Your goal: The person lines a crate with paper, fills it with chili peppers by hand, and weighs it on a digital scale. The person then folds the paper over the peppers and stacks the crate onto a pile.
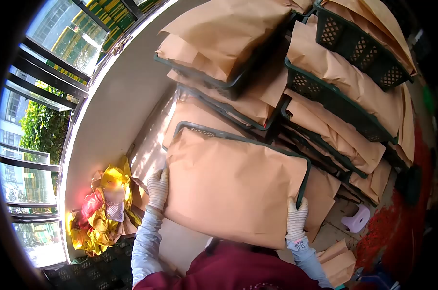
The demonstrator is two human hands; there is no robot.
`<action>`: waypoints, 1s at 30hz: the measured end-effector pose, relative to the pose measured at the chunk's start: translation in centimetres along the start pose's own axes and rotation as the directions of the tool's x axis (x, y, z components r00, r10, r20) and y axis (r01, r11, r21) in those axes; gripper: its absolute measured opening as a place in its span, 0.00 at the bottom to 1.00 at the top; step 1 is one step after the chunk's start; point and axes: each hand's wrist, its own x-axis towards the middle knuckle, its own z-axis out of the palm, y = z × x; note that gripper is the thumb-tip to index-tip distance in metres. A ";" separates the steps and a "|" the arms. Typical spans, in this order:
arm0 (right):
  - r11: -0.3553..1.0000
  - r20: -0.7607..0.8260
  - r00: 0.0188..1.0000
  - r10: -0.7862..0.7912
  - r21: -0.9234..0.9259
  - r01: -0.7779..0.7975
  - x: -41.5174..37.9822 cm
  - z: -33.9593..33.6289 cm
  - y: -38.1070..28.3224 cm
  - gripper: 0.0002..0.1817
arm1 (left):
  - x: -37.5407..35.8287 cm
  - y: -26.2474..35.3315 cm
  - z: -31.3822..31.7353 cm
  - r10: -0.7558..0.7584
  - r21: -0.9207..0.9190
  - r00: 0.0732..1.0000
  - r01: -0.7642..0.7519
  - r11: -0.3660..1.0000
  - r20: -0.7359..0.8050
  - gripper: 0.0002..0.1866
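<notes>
A dark green plastic crate (307,178) is held in front of my body, its top covered by a large sheet of brown paper (233,186). My left hand (157,188), in a pale striped work glove, is closed at the crate's left side, its fingertips partly hidden. On the right, my right hand (297,220) wears a matching glove and grips the crate's near right corner, where the paper hangs down over the edge. What lies under the paper is hidden.
Paper-covered green crates (337,104) stand in stacks ahead and to the right. Crumpled yellow and red wrapping (103,212) lies by the wall at left. A small lilac stool (357,219) and loose brown paper (337,261) are on the floor at right. Windows (30,193) line the left.
</notes>
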 end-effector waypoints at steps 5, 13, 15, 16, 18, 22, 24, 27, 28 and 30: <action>0.984 0.015 0.986 0.167 0.067 -0.167 0.4 10.1 -2.5 0.17 | 13.3 -2.3 -1.0 0.058 0.038 0.998 -0.058 0.998 0.012 0.19; 0.992 -0.105 0.987 0.125 -0.005 -0.126 3.2 20.2 4.5 0.28 | 26.6 -6.4 5.2 0.028 0.361 0.968 -0.120 0.925 0.248 0.23; 0.990 -0.006 0.992 0.127 -0.065 -0.127 3.3 18.6 4.8 0.25 | 26.0 -5.4 3.8 0.048 0.259 0.948 -0.134 0.957 0.315 0.22; 0.979 0.036 0.978 0.204 -0.013 -0.203 3.3 18.2 3.8 0.27 | 26.6 -5.9 4.1 0.000 0.178 0.932 -0.069 0.982 0.361 0.22; 0.963 0.076 0.964 0.256 0.061 -0.261 3.1 19.6 0.2 0.29 | 27.4 -6.0 3.9 0.089 0.233 0.928 -0.182 0.955 0.362 0.23; 0.955 0.126 0.946 0.298 -0.044 -0.295 4.1 19.3 0.6 0.31 | 27.7 -7.7 4.3 0.114 0.219 0.909 -0.216 0.952 0.401 0.23; 0.960 0.109 0.960 0.260 -0.140 -0.244 5.0 17.7 3.0 0.33 | 27.3 -8.5 5.2 0.152 0.136 0.928 -0.209 0.968 0.339 0.22; 0.953 0.204 0.932 0.298 -0.110 -0.281 6.6 16.8 3.7 0.38 | 28.3 -9.2 5.5 0.169 0.092 0.900 -0.223 0.970 0.401 0.23; 0.921 0.207 0.898 0.387 -0.130 -0.367 6.6 16.9 3.0 0.38 | 28.8 -10.0 5.5 0.200 0.033 0.870 -0.240 0.970 0.451 0.24; 0.888 0.220 0.862 0.457 -0.166 -0.429 7.9 16.3 2.7 0.39 | 30.0 -12.2 5.4 0.287 -0.038 0.876 -0.296 0.954 0.388 0.25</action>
